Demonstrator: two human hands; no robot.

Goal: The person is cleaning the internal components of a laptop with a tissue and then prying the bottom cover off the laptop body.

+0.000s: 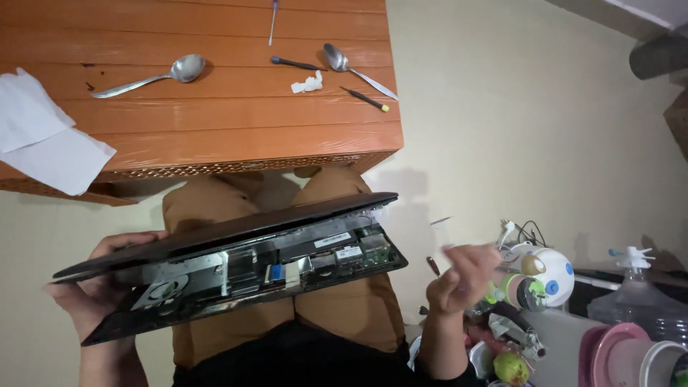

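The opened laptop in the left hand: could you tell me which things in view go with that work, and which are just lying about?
In hand or with the work:
- opened laptop, gripped by the left hand
- small screwdriver, held in the right hand
- screwdrivers on the orange table

Just lying about:
- two spoons
- white paper sheets
- crumpled tissue
- water bottle
- green fruit

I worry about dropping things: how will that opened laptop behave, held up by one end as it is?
The laptop probably stays stiff, a flat slab. Only the left hand grips it, at one end, so it may feel heavy and sag away. Its cover gapes with circuit boards bare, so it is likely fragile. The right hand is off it.
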